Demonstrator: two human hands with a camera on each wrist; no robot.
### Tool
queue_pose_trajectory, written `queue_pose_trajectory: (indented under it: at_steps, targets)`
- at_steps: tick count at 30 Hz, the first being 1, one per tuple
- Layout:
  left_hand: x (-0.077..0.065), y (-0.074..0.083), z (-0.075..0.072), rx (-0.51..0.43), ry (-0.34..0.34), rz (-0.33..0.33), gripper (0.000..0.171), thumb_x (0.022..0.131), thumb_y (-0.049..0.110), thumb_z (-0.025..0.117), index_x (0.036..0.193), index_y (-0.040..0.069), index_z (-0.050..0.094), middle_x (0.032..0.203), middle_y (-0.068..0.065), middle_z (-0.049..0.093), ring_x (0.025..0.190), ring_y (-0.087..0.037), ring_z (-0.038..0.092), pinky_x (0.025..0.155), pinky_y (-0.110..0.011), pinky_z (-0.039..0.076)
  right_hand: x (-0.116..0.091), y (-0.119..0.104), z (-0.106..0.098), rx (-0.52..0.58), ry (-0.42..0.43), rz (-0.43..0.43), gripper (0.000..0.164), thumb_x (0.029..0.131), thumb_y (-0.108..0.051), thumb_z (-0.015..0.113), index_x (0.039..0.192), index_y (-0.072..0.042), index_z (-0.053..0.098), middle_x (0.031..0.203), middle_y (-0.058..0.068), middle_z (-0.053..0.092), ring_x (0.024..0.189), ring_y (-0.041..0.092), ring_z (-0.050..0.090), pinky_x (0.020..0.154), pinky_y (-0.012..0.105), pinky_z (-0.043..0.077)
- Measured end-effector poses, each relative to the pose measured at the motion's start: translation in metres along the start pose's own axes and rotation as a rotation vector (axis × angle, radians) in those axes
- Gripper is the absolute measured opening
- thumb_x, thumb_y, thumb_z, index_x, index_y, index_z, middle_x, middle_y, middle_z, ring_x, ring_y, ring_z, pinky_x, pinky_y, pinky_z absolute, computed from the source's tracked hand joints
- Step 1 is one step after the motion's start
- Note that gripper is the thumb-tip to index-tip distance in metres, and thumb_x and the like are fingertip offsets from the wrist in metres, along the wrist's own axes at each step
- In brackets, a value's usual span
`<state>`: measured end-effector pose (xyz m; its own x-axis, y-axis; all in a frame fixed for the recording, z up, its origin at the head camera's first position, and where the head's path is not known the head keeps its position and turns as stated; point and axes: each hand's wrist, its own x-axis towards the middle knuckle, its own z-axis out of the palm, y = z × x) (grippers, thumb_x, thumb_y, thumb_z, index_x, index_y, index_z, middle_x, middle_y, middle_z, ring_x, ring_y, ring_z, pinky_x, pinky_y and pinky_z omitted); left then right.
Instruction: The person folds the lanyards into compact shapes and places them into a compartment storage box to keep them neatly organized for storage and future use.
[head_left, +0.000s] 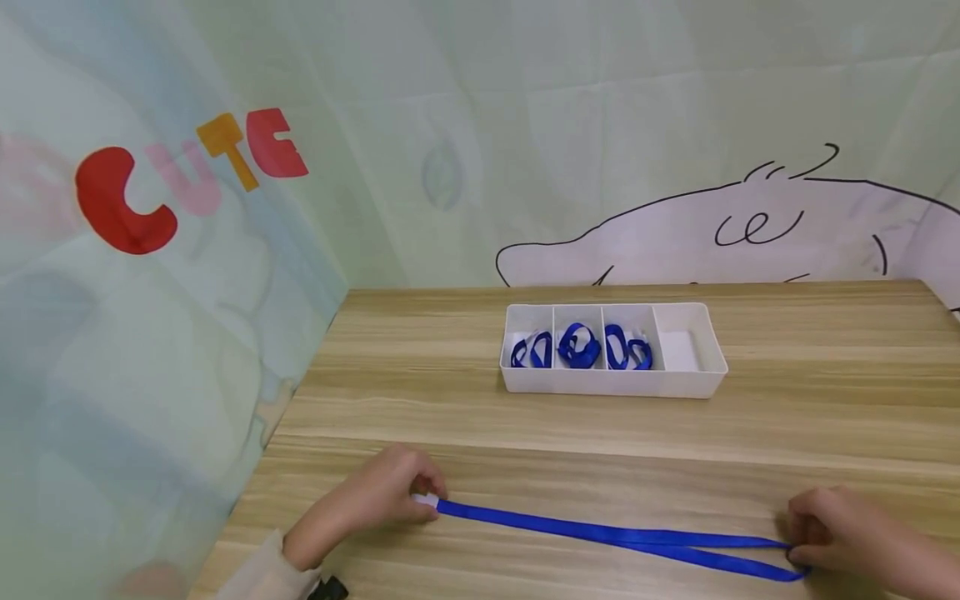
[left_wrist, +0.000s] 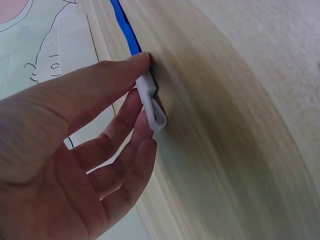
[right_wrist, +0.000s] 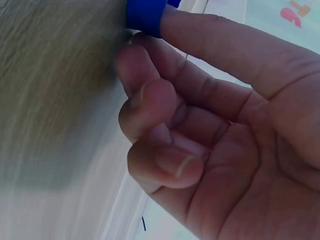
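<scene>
A blue lanyard (head_left: 555,525) stretches across the front of the table between both hands. My left hand (head_left: 393,487) pinches its white plastic clip (left_wrist: 148,95) between thumb and fingers, and the clip's hooked end shows below the thumb in the left wrist view. At the other end, my right hand (head_left: 843,533) pinches the looped band (right_wrist: 145,17) between thumb and forefinger, its other fingers curled toward the palm. Toward the right hand the two strands spread apart; near the clip they lie together.
Behind the lanyard stands a white divided tray (head_left: 615,383). Coiled blue lanyards (head_left: 579,346) lie in its three left compartments; the rightmost one (head_left: 681,350) shows a bare bottom. A printed cloth backdrop (head_left: 420,167) hangs behind and to the left of the wooden table (head_left: 420,333).
</scene>
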<state>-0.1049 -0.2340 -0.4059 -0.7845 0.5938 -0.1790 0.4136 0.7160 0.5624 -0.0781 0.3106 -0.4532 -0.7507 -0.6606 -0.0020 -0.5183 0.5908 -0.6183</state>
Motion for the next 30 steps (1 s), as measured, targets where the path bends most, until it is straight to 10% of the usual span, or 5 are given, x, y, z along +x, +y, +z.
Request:
queue_pose_trajectory:
  at_steps: [8, 19, 30]
  targets:
    - [-0.002, 0.002, 0.001, 0.016, 0.018, 0.010, 0.011, 0.074, 0.005, 0.078, 0.083, 0.012, 0.076, 0.075, 0.011, 0.064, 0.067, -0.005, 0.057, 0.059, -0.021, 0.049, -0.003, 0.008, 0.004, 0.022, 0.137, -0.232, 0.043, 0.060, 0.014, 0.080, 0.073, -0.016, 0.052, 0.065, -0.022, 0.051, 0.059, -0.012, 0.041, 0.043, 0.012, 0.031]
    - [-0.006, -0.003, 0.000, -0.086, 0.083, 0.089, 0.015, 0.071, 0.005, 0.074, 0.085, 0.008, 0.074, 0.080, 0.005, 0.068, 0.073, -0.003, 0.061, 0.065, -0.023, 0.055, -0.002, 0.011, -0.010, 0.602, -0.153, -0.096, 0.028, 0.096, 0.018, 0.044, 0.100, -0.009, 0.050, 0.074, -0.001, 0.068, 0.054, 0.015, 0.064, 0.038, 0.031, 0.052]
    - [-0.006, -0.018, -0.012, -0.338, 0.082, 0.051, 0.011, 0.083, 0.004, 0.078, 0.093, 0.006, 0.075, 0.089, -0.009, 0.072, 0.076, -0.008, 0.063, 0.067, -0.025, 0.057, -0.001, 0.027, -0.020, 0.857, -0.148, -0.215, 0.035, 0.096, 0.025, 0.032, 0.112, 0.004, 0.054, 0.086, 0.023, 0.065, 0.073, 0.025, 0.068, 0.056, 0.035, 0.059]
